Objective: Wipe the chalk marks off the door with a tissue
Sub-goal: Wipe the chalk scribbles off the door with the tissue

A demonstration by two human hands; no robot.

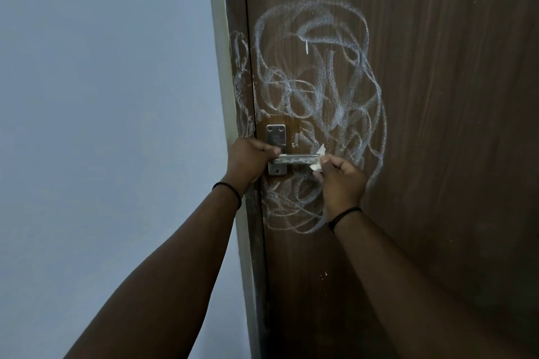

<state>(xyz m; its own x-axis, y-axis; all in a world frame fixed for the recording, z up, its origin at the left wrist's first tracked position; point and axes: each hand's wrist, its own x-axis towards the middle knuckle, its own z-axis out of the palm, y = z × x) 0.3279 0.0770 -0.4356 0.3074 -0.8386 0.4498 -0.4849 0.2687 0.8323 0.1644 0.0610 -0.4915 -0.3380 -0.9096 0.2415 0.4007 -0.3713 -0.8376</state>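
From the head camera I look down along both forearms at a dark brown door (437,96) covered in looping white chalk marks (318,90); the scribble spreads from above the lever to below it, and some of it runs over onto the door frame (242,90) on the left. My left hand (249,162) is at the inner end of the metal door handle (294,158), its grip curled round the lever close to the mounting plate (276,137), which is screwed to the door near its edge. My right hand (342,181) is just beside the free end of the lever, its grip pinched on a small crumpled white tissue (319,159) between thumb and fingertips. The tissue touches the tip of the handle and lies right against the door, in the lower middle of the chalk tangle. The lever itself shows pale chalk dust along its top face. Each wrist carries a thin black wristband, the left (230,191) and the right (344,214). A pale blue-grey wall (102,96) fills the left of the view beyond the frame.
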